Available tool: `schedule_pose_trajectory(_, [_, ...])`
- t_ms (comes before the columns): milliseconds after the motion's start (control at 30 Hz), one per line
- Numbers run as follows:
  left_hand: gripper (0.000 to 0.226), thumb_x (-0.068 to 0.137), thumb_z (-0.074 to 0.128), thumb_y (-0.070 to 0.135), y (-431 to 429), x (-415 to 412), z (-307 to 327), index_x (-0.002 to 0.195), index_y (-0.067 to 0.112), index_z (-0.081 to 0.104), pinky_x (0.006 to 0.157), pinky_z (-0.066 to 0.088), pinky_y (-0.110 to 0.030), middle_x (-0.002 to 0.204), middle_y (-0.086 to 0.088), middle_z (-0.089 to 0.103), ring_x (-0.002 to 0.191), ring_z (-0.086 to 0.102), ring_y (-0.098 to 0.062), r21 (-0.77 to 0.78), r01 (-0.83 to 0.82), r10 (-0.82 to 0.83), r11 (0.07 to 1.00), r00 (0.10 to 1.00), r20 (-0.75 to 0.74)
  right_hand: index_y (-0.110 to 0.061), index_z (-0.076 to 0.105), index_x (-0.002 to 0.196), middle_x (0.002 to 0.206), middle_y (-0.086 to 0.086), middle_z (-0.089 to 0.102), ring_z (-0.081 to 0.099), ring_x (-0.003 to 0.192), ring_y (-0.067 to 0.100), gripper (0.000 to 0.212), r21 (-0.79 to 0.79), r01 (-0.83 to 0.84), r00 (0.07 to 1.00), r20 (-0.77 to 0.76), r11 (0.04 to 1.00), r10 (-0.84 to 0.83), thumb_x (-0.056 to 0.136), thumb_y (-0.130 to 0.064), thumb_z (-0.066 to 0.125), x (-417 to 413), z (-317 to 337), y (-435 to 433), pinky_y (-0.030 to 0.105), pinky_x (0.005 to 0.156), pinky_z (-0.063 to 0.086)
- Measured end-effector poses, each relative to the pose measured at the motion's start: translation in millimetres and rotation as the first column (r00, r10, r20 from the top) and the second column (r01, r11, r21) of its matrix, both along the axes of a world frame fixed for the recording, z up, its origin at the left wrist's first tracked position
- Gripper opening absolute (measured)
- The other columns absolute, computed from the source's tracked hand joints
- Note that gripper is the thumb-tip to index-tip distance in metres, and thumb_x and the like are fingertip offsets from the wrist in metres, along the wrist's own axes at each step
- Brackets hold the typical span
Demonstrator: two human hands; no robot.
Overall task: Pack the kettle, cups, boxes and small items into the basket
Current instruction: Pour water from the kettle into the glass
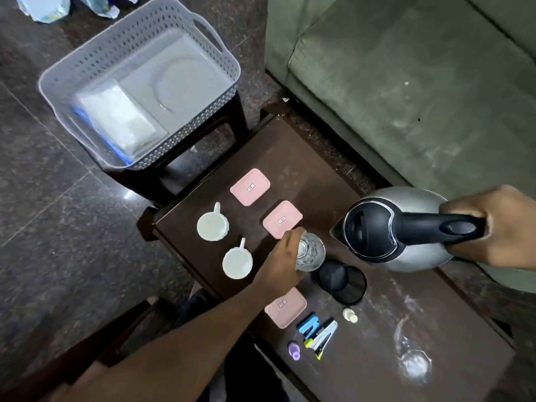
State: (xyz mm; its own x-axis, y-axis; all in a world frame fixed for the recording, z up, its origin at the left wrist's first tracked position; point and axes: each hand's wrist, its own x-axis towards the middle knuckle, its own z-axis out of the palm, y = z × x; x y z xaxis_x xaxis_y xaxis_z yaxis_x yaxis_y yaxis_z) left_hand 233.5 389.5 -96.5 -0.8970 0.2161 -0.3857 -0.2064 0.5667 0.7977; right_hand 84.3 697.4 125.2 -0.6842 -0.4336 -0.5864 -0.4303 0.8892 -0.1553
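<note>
My right hand (499, 227) grips the black handle of the steel kettle (388, 227), held above the dark table's right side. My left hand (282, 258) is wrapped around a clear glass (311, 252) standing mid-table. Two white cups (212, 224) (237, 261) sit to the left of it. Three pink boxes (250, 186) (282, 219) (285, 307) lie on the table. The grey basket (139, 39) stands on a stool at the upper left, holding a white packet (116, 117) and a plate (185, 82).
The black kettle base (342, 281) sits near the glass. Small items lie at the front: a small bottle (349, 314), a blue piece (309, 324), a stapler (324, 338), a purple cap (294, 350). A green sofa (406, 82) borders the table's right.
</note>
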Motion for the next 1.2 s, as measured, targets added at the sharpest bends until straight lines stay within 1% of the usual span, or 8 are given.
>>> schedule_pose_trajectory(100, [0.091, 0.078, 0.080, 0.008, 5.9, 1.7, -1.8, 0.152, 0.023, 0.029, 0.108, 0.048, -0.036, 0.149, 0.002, 0.041, 0.132, 0.053, -0.024, 0.006, 0.002, -0.002, 1.000, 1.000, -0.008, -0.041, 0.037, 0.064, 0.072, -0.013, 0.051, 0.033, 0.047, 0.003, 0.028, -0.022, -0.065, 0.997, -0.030, 0.998, 0.065, 0.059, -0.034, 0.064, 0.0, -0.1, -17.8, 0.012, 0.042, 0.028])
schedule_pose_trajectory(200, [0.089, 0.081, 0.080, 0.009, 9.7, 2.0, -1.2, 0.152, 0.023, 0.030, 0.108, 0.050, -0.038, 0.150, 0.002, 0.042, 0.133, 0.053, -0.023, 0.017, -0.008, 0.008, 1.000, 1.000, -0.015, -0.040, 0.049, 0.067, 0.072, -0.017, 0.057, 0.047, 0.049, 0.003, 0.035, -0.147, -0.085, 0.996, -0.049, 0.985, 0.079, 0.071, -0.065, 0.073, 7.7, 8.1, -29.4, 0.012, 0.041, 0.033])
schedule_pose_trajectory(267, [0.089, 0.081, 0.082, 0.011, 10.0, 2.5, -0.3, 0.152, 0.022, 0.031, 0.107, 0.050, -0.039, 0.149, 0.002, 0.043, 0.132, 0.053, -0.023, 0.018, -0.014, 0.014, 1.000, 1.000, -0.017, -0.042, 0.050, 0.069, 0.068, -0.018, 0.058, 0.051, 0.048, 0.002, 0.043, -0.128, -0.047, 0.999, 0.014, 0.991, 0.049, 0.072, -0.082, 0.066, 9.6, 17.0, -39.3, 0.014, 0.039, 0.034])
schedule_pose_trajectory(400, [0.091, 0.080, 0.084, 0.012, 8.7, 2.7, 0.6, 0.153, 0.022, 0.030, 0.108, 0.050, -0.039, 0.150, 0.002, 0.042, 0.134, 0.052, -0.022, 0.018, -0.011, 0.011, 1.000, 1.000, -0.013, -0.038, 0.051, 0.067, 0.051, -0.007, 0.053, 0.049, 0.042, 0.009, 0.056, -0.177, -0.048, 0.998, 0.031, 0.983, 0.054, 0.068, -0.094, 0.057, 13.8, 18.8, -56.7, 0.025, 0.038, 0.042])
schedule_pose_trajectory(567, [0.090, 0.081, 0.085, 0.014, 7.3, 2.2, 0.6, 0.154, 0.019, 0.032, 0.111, 0.047, -0.037, 0.152, 0.001, 0.044, 0.137, 0.050, -0.021, 0.014, -0.015, 0.015, 1.000, 1.000, -0.008, -0.029, 0.049, 0.057, 0.044, -0.005, 0.046, 0.048, 0.044, 0.014, 0.069, -0.118, -0.116, 0.993, -0.033, 0.986, 0.113, 0.068, -0.097, 0.045, 20.3, 14.8, -70.7, 0.025, 0.040, 0.040])
schedule_pose_trajectory(667, [0.091, 0.079, 0.086, 0.016, 6.3, 2.4, -1.1, 0.154, 0.019, 0.034, 0.112, 0.043, -0.033, 0.152, 0.001, 0.046, 0.137, 0.050, -0.020, 0.015, -0.021, 0.021, 1.000, 1.000, -0.003, -0.026, 0.049, 0.056, 0.042, -0.003, 0.044, 0.042, 0.038, 0.007, 0.069, -0.089, -0.127, 0.992, -0.029, 0.988, 0.125, 0.069, -0.094, 0.046, 23.8, 10.9, -75.2, 0.031, 0.041, 0.043])
schedule_pose_trajectory(833, [0.091, 0.077, 0.087, 0.017, 4.0, 3.2, -3.9, 0.152, 0.021, 0.036, 0.114, 0.044, -0.035, 0.151, 0.002, 0.049, 0.135, 0.051, -0.019, 0.026, -0.031, 0.031, 0.999, 1.000, 0.001, -0.026, 0.047, 0.056, 0.042, -0.005, 0.043, 0.041, 0.039, 0.006, 0.080, -0.081, -0.099, 0.995, -0.015, 0.992, 0.098, 0.067, -0.103, 0.028, 30.8, 2.1, -77.4, 0.029, 0.041, 0.038])
schedule_pose_trajectory(1200, [0.089, 0.077, 0.086, 0.021, -0.8, 3.4, -7.6, 0.150, 0.026, 0.036, 0.108, 0.046, -0.034, 0.148, 0.006, 0.052, 0.130, 0.055, -0.017, 0.023, -0.029, 0.029, 0.999, 1.000, 0.005, -0.022, 0.052, 0.059, 0.044, -0.004, 0.050, 0.049, 0.039, 0.006, 0.078, 0.035, -0.062, 0.998, 0.016, 0.997, 0.062, 0.063, -0.099, 0.039, 36.8, 5.9, -88.4, 0.018, 0.038, 0.028])
